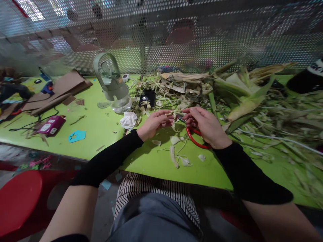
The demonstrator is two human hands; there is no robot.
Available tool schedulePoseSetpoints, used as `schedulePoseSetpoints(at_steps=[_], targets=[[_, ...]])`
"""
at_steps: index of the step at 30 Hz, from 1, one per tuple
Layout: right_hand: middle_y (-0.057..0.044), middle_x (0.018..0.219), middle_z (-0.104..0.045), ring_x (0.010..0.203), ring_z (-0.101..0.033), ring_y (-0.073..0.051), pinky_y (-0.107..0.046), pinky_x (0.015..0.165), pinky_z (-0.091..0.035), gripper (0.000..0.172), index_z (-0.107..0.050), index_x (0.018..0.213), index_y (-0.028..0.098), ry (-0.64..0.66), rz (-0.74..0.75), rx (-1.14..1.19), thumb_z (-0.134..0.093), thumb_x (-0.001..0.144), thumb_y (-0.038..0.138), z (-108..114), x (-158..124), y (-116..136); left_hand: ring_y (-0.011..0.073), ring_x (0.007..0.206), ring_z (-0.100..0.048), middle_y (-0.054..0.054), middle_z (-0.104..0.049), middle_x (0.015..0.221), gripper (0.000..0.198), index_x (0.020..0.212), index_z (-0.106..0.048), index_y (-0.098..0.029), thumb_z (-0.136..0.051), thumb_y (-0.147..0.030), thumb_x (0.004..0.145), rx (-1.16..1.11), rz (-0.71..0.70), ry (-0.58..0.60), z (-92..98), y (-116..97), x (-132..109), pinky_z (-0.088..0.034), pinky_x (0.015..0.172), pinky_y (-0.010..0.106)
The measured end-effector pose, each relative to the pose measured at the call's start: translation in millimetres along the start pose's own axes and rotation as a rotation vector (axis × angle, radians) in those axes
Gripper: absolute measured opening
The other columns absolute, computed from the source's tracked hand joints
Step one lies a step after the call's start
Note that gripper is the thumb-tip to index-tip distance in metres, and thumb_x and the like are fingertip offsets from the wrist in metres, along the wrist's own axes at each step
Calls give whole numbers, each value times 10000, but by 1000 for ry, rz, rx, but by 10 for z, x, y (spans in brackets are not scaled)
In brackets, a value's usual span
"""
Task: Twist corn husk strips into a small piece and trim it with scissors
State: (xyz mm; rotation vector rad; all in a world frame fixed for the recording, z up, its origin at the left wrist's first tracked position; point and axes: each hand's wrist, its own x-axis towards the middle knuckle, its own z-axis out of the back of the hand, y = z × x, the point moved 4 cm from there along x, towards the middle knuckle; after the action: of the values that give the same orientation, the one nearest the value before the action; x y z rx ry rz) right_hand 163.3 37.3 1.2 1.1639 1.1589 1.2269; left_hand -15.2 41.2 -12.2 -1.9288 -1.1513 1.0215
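My left hand (159, 121) and my right hand (199, 122) meet above the green table (151, 158). Between them is a small knotted piece of corn husk (174, 116), a short tail of it hanging down. The fingers of both hands are closed on its two ends. Below my right hand lie scissors with red handles (195, 143), partly hidden by the fingers. Scraps of husk (173, 156) are scattered on the tabletop just under the hands.
Behind the hands spreads a heap of dried husks (186, 84), with a corn ear (239, 107) to its right. A bottle with a loop handle (113, 87) and a crumpled tissue (128, 120) stand left. Further left are cardboard (62, 87) and a purple box (51, 125).
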Motion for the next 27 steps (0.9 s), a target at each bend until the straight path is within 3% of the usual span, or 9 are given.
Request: schedulePoseSetpoints(at_steps=[6,10,13,16,22,27], targets=[[-12,809,-689,595,-545,-107,-242,522,-461,349,-685,844,232,48,30,-96,-794,784,558,-26,-2,-47,103,758,-686,39,-743,878,247,1010,-666,-123,-534,11,850,-21,-56,-9,34,-20,31,-571,925,322],[-15,781,-668,590,-543,-117,-255,512,-434,445,-661,854,216,141,5,-228,-761,783,643,-136,-54,-97,115,948,-705,47,-744,1090,369,1094,-675,-158,-568,51,809,-3,-126,79,40,-6,71,-521,1045,333],[-10,732,-641,591,-532,-131,-268,517,-405,465,-655,861,202,124,48,-353,-762,773,647,-182,-80,-109,142,1057,-696,66,-737,1170,337,1100,-683,-160,-591,25,833,96,-162,181,16,30,93,-497,1069,350],[8,666,-599,538,-495,-127,-276,501,-368,467,-614,788,207,120,71,-390,-701,815,665,-192,-93,-96,143,1030,-686,75,-737,1147,242,1083,-683,-148,-659,-58,860,214,-236,207,14,26,94,-506,1022,343],[32,611,-525,511,-420,-114,-281,511,-305,442,-604,737,213,265,109,-456,-600,899,624,-243,-145,-11,96,796,-637,29,-716,914,200,1023,-667,-121,-743,-187,850,420,-331,156,55,-78,57,-515,844,286],[23,671,-546,564,-448,-121,-279,538,-341,446,-614,792,215,219,104,-352,-625,890,650,-258,-173,14,82,714,-616,6,-687,825,155,983,-655,-115,-707,-208,870,495,-387,196,53,-171,37,-496,753,260]])
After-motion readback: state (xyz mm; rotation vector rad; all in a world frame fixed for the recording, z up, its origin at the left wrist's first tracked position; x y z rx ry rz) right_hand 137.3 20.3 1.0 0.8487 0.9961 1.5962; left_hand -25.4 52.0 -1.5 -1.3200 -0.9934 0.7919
